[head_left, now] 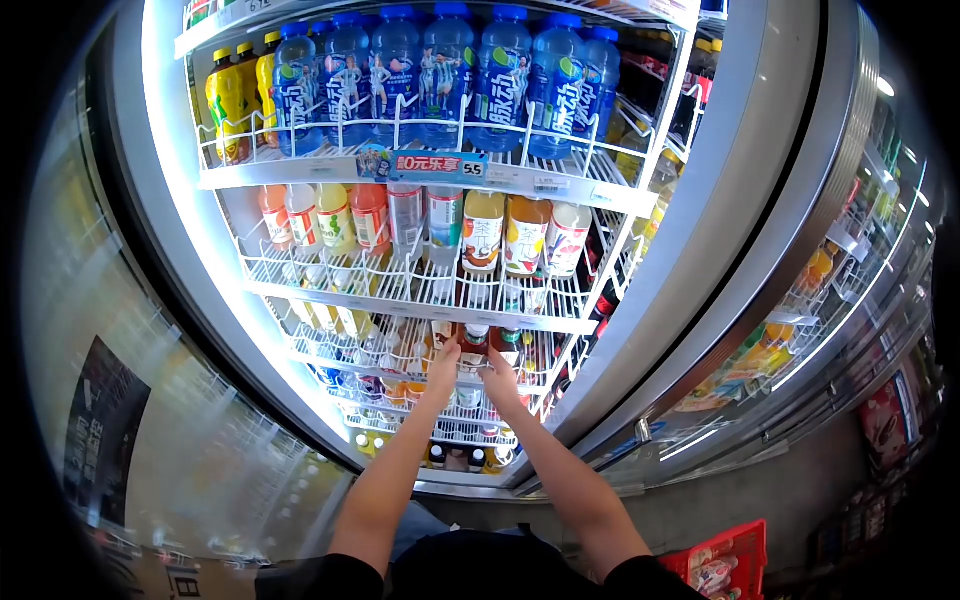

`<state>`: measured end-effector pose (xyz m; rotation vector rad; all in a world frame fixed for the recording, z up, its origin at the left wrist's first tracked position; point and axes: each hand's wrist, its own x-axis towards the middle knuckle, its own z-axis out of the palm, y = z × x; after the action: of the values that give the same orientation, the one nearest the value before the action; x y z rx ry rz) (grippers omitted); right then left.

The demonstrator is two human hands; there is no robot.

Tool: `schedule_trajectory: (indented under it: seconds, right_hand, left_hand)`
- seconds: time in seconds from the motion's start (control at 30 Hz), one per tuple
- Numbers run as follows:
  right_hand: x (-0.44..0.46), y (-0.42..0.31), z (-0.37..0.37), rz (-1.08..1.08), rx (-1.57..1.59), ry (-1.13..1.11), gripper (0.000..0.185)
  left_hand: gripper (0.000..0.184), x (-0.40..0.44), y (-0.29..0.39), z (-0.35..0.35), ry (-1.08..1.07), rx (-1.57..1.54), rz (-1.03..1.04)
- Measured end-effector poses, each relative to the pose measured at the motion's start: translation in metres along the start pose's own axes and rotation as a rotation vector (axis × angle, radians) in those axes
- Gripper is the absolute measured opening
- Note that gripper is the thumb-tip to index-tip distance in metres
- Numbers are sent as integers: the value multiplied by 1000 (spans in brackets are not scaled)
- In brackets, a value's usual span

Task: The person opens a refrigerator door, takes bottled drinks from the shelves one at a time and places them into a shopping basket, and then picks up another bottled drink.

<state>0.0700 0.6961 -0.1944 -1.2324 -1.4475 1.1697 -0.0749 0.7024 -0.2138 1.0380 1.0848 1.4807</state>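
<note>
Both my arms reach into an open drinks cooler, to a lower wire shelf. A dark reddish-brown drink bottle with a white cap (476, 334) stands upright between my hands. My left hand (443, 372) is closed against the left side of this bottle, its fingers partly hidden. From the right, my right hand (500, 380) closes on the lower part of the same bottle. Close beside it on the right is a dark bottle with a green cap (508, 342). Another brown bottle (442, 332) stands just behind my left fingertips.
Blue-capped water-blue bottles (448, 85) fill an upper shelf. Below them stand tea and juice bottles (483, 232) behind a white wire rail (430, 303). Glass doors flank the opening, with a metal door edge (740, 340) on the right. A red basket (752, 560) holding bottles is at lower right.
</note>
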Motion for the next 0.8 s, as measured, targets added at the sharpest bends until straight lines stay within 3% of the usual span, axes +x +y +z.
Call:
schedule_trajectory:
  seconds: [0.1,0.17,0.3,0.47,0.6,0.67,0.8]
  right_hand:
    - [0,8,2,-52,205,-26,65]
    - [-7,3,-2,-101,176,-43,65]
    - [-30,-11,-10,-160,178,-86,62]
    - [-68,-44,-22,-289,102,-65,51]
    - [-95,-61,-27,-359,-9,-106,57]
    - [-112,-66,-29,-501,-138,-30,44]
    - [-146,-75,-35,-460,-208,-103,37]
  left_hand:
    - [45,-11,6,8,47,102,40]
    - [47,-30,35,22,56,-37,78]
    - [53,-62,62,34,70,46,194]
    - [61,-79,24,26,203,-56,191]
    - [59,-123,77,30,248,162,233]
    - [60,-143,90,25,226,599,254]
    - [67,-185,98,24,300,320,236]
